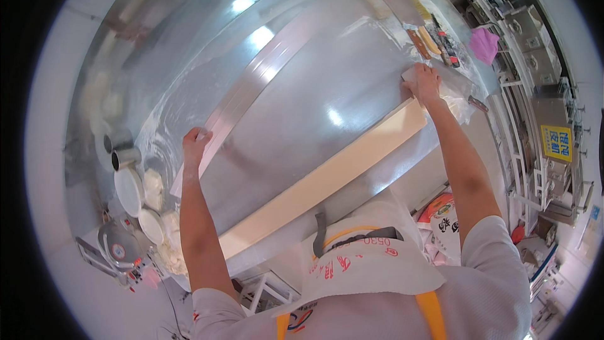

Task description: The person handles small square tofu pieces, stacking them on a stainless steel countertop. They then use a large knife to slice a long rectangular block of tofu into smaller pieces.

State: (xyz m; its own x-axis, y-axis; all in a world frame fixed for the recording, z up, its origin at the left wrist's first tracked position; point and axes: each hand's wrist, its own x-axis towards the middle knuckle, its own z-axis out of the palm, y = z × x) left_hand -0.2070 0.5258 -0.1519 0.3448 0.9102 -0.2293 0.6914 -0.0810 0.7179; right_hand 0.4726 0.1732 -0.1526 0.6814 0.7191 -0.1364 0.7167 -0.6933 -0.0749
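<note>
My left hand (196,146) grips the near-left part of a long, shiny metal straightedge (264,73) that slants across the steel worktable (283,127). On the right, my right hand (424,82) has its fingers over a wide metal blade (453,80), thumb at the near edge; a dark riveted handle (479,104) lies at the blade's far end. Beside that hand begins a long, flat, pale strip (325,177), seemingly layered dough, which runs diagonally along the table's near edge, under my left forearm's side.
Right rear: a cleaver (401,4) with wooden handle, more handled tools and a brush. Left edge: metal cylinders (126,158), white round lids (128,191), pale dough pieces (153,189). Flour streaks mark the steel. A pink cloth (483,46) hangs by the rack (514,104).
</note>
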